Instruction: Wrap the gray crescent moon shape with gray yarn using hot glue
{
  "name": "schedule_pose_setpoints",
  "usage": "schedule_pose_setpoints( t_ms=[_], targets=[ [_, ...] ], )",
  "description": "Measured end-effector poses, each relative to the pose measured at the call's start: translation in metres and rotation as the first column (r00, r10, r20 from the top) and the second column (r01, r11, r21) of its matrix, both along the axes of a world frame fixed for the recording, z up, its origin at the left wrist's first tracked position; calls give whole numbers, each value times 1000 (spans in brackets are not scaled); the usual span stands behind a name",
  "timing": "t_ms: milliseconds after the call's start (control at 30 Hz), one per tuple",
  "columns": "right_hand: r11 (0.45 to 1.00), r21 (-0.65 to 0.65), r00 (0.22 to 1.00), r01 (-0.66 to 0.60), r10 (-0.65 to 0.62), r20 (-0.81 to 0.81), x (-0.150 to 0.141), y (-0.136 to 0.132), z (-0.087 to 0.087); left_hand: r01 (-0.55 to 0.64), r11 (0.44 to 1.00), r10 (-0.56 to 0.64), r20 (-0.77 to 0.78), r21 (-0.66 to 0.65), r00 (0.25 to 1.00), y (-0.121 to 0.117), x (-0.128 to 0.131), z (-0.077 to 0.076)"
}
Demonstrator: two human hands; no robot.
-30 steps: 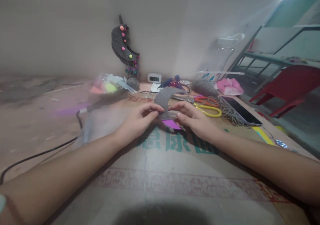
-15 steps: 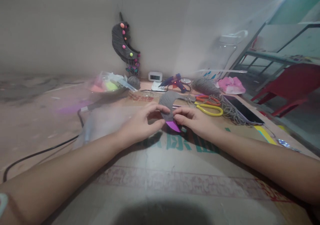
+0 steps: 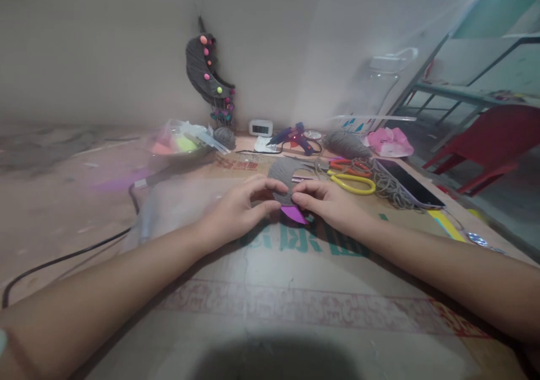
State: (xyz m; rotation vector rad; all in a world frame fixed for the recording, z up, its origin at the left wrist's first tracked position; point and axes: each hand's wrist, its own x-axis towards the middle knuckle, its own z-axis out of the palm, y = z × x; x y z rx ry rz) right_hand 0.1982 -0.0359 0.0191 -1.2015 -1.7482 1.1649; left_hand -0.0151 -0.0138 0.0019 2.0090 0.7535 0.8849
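Observation:
Between my two hands is a curved purple piece wrapped in grey yarn [image 3: 282, 173], its bare purple tip [image 3: 294, 215] showing at the lower end. My left hand [image 3: 253, 203] pinches it from the left between thumb and fingers. From the right, my right hand [image 3: 318, 199] grips its edge near the purple tip. Just beyond my right hand lie scissors with orange and yellow handles [image 3: 354, 184], beside a tangle of loose grey yarn [image 3: 390, 189].
A glue gun [image 3: 297, 138] with a red light, a digital clock [image 3: 260, 127] and yarn balls [image 3: 346, 143] stand at the back. A phone [image 3: 409, 184] lies right; a bowl of coloured pieces [image 3: 179, 144] sits left. A yarn crescent [image 3: 202, 68] hangs on the wall. Cardboard [image 3: 270, 279] covers the table.
Both hands keep their hold on the yarn-wrapped piece, which has shifted only very slightly. The whole view has moved a little.

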Motion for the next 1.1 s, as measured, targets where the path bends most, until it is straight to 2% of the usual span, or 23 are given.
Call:
schedule_pose_setpoints(
  t_ms=[267,333,400,500,600,667,733,900,1033,1100],
  targets=[
    [1000,2,999,28,-28,-35,1,-1,-1,40,991,-34,-48,128,998,3,-4,2],
    [999,-6,999,31,-32,-37,1,-3,-1,46,993,-42,-45,111,998,2,-5,4],
    [999,-17,998,33,-34,-47,0,-3,-1,31,999,-30,-12,33,999,0,-4,5],
    [999,-26,997,30,-32,-73,-1,-3,-1,-66,991,79,116,-117,990,2,-3,5],
    [999,0,996,34,-34,-78,0,-2,-2,-224,961,260,248,-164,933,10,-2,1],
    [999,21,996,45,-43,-73,0,-1,-3,-308,937,341,246,-164,907,17,-3,-3],
    [998,35,996,57,-54,-71,1,-1,-4,-340,926,369,206,-162,906,20,-4,-5],
    [997,45,997,62,-60,-52,2,0,-5,-244,956,271,174,-161,947,15,-2,-4],
    [996,83,999,34,-36,17,1,0,-4,-116,962,175,230,-247,957,7,2,2],
    [994,111,998,10,-17,64,0,0,-4,-94,966,146,207,-240,967,4,2,5]
  ],
)
